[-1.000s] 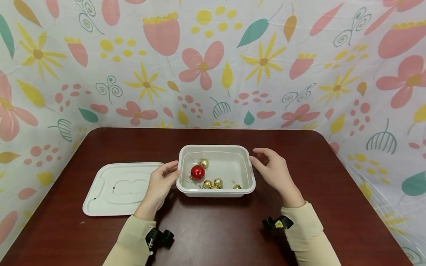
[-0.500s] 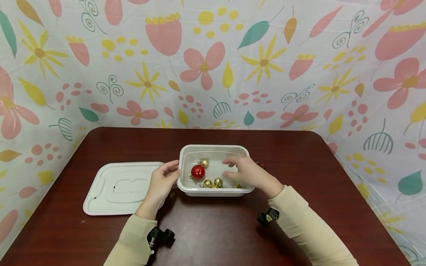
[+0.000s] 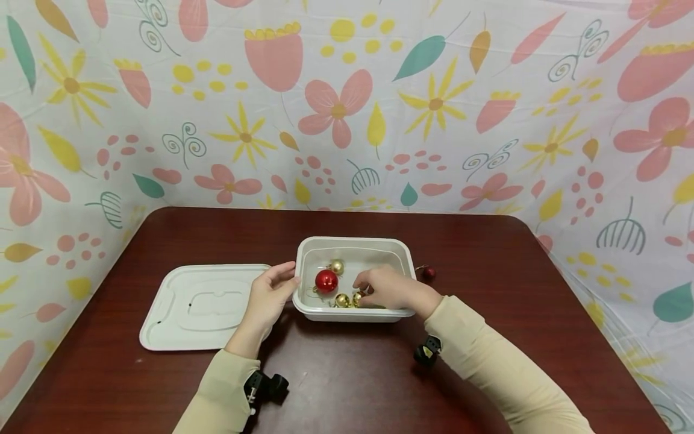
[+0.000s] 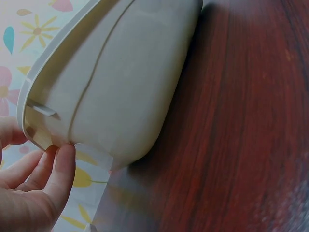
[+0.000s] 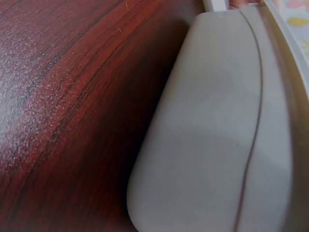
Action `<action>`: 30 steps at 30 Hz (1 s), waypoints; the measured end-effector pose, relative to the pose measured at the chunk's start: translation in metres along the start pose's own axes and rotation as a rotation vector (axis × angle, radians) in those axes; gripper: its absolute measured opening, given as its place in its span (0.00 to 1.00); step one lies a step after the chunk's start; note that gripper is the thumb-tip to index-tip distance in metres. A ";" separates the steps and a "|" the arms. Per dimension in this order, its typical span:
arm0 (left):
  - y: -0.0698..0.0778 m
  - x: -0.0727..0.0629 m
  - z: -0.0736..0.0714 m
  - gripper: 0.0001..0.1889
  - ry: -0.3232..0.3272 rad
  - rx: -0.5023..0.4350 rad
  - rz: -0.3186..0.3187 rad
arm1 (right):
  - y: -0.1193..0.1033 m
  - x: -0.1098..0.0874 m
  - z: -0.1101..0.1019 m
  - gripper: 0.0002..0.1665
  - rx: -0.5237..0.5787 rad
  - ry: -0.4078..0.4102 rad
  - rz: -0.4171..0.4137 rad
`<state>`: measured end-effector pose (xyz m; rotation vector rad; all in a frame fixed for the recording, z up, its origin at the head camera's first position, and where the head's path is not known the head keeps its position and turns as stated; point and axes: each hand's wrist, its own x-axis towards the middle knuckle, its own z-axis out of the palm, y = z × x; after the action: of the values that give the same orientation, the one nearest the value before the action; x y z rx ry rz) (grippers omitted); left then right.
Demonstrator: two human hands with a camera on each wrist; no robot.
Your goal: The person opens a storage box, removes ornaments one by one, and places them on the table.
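A deep off-white plastic box with rounded corners (image 3: 352, 316) sits near the middle of a shiny dark red-brown table (image 3: 347, 380). Inside it, a big shiny red ball (image 3: 326, 281) lies toward the left. A small pale gold ball (image 3: 337, 267) is just behind it, and a small bright gold ball (image 3: 342, 301) is near the front wall. The right hand (image 3: 387, 286) reaches over the right side, palm down, fingers bent toward another small gold ball (image 3: 358, 298). I can't tell if they pinch it. The left hand (image 3: 271, 295) holds the box's left end, thumb and fingers bent at the rim.

A small dark red ball (image 3: 429, 272) is on the table, just right of the box. The flat white plastic lid (image 3: 187, 280) is off, lying at the left. My guess is the job is only started, with most balls left in the box.
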<state>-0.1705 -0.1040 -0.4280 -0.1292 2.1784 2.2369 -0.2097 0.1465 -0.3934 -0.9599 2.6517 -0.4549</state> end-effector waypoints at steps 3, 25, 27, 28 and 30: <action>0.000 0.000 0.001 0.21 -0.002 0.011 0.001 | 0.000 0.001 0.001 0.16 -0.008 -0.012 -0.002; 0.000 -0.001 0.001 0.20 0.021 0.022 -0.011 | 0.003 -0.012 -0.010 0.17 0.133 0.142 -0.025; 0.000 -0.001 0.001 0.20 0.020 0.022 -0.011 | 0.003 -0.014 -0.011 0.17 0.147 0.174 -0.036; 0.000 -0.001 0.001 0.20 0.019 0.022 -0.010 | 0.004 -0.016 -0.012 0.16 0.150 0.191 -0.043; -0.001 -0.001 0.001 0.21 0.017 0.024 -0.011 | 0.005 -0.018 -0.012 0.16 0.158 0.223 -0.049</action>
<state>-0.1696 -0.1030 -0.4284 -0.1606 2.2069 2.2114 -0.2037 0.1644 -0.3818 -0.9783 2.7390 -0.8134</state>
